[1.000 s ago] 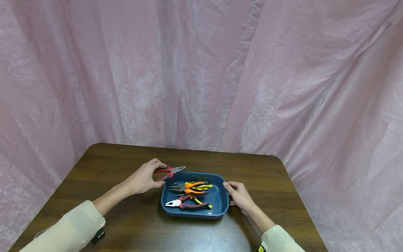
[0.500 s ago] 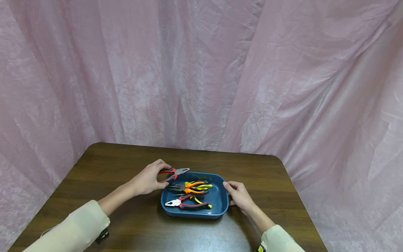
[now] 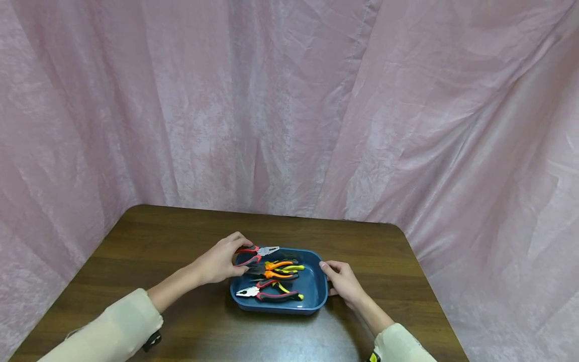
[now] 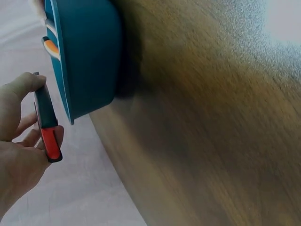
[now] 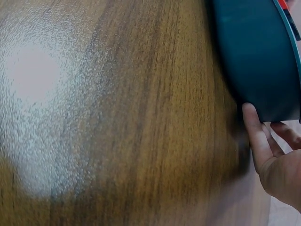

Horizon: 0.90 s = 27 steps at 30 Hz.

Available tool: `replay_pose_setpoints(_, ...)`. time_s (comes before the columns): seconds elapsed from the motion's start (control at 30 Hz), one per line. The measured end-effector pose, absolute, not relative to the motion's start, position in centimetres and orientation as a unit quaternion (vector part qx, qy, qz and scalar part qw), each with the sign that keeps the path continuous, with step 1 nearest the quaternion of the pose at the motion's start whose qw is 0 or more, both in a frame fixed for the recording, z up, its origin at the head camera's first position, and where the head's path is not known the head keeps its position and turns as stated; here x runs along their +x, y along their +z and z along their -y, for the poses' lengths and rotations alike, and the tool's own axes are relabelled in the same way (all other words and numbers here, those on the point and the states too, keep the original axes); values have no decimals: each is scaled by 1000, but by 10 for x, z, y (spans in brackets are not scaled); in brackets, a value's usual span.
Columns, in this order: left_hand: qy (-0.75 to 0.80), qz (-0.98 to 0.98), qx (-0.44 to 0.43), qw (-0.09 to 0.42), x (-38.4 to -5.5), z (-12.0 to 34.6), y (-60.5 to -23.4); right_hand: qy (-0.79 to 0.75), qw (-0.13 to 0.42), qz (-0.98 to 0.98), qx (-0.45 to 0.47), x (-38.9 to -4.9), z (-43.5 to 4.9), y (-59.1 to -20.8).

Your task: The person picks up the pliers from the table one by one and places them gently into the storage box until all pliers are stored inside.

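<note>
Over the far left corner of a blue rectangular tray [image 3: 312,281], my left hand [image 3: 220,260] grips combination pliers [image 3: 268,251] by their red-and-black handles, jaws pointing right. The left wrist view shows one handle [image 4: 45,110] between thumb and fingers, beside the tray's wall. My right hand [image 3: 343,282] holds the tray's right end, thumb at the rim and fingers against the outside. Inside lie orange-and-black long-nose pliers [image 3: 275,269], and silver-jawed pliers [image 3: 276,296] with red-and-black handles nearer me. Yellow-and-black handles [image 3: 295,268] show partly beneath these.
The tray stands on a brown wooden table [image 3: 181,322] with rounded far corners. Pink curtains [image 3: 289,100] hang behind and at both sides. A bright reflection [image 5: 35,75] lies on the tabletop in the right wrist view.
My left hand has moved right and slightly towards me, bringing the held pliers from the tray's far left corner further over its inside. The right hand and the tray have hardly moved.
</note>
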State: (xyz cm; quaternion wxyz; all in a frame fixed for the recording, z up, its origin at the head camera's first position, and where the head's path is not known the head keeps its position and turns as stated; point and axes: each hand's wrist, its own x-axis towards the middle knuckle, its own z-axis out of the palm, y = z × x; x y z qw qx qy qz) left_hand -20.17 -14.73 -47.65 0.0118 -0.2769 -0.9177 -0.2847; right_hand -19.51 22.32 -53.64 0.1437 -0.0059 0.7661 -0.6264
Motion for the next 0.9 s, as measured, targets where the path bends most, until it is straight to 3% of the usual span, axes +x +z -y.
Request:
replay_pose_setpoints(0.5, -270, 907, -324, 9, -196, 128, -470, -619, 140, -773, 2, -197, -224, -535)
replay_pose_setpoints(0.9, -279, 900, -332, -34, -186, 111, -478, -630, 163, -759, -4, -193, -224, -526)
